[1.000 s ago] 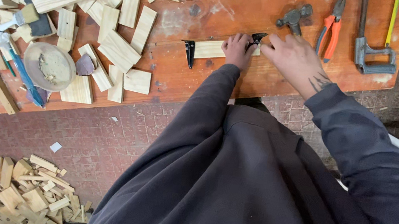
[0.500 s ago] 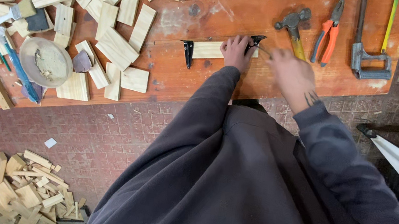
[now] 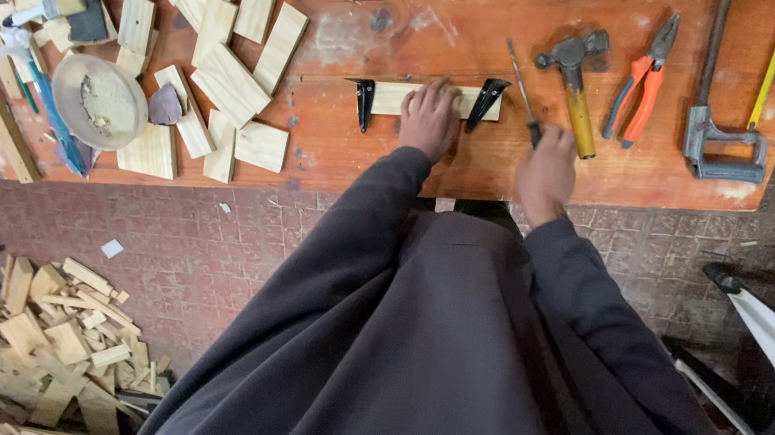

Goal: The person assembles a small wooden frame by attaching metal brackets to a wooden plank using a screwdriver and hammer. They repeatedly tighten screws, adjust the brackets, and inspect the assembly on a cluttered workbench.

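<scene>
Wood strip: a short pale wood strip point(image 3: 394, 97) lies flat near the front edge of the orange workbench point(image 3: 496, 21), with a black metal bracket point(image 3: 363, 103) at its left end and another black bracket point(image 3: 486, 103) toward its right.
Handling: it looks light, stiff and dry, not fragile; it would likely slide unless pressed flat, so hold it in the middle, clear of the brackets.
Left hand: the left hand point(image 3: 429, 117) lies palm down on the strip, fingers spread narrowly, pinning it.
Right hand: the right hand point(image 3: 546, 169) is closed around a thin screwdriver point(image 3: 523, 93), shaft pointing away.
Nearby: a hammer point(image 3: 573, 82), orange-handled pliers point(image 3: 642, 77) and a hacksaw point(image 3: 725, 114) lie to the right; wood offcuts point(image 3: 226, 74) lie to the left.
Change: a second ago the right hand rested on the strip's right end; it has since drawn off to the right and now grips the screwdriver. The left hand has stayed on the strip.
</scene>
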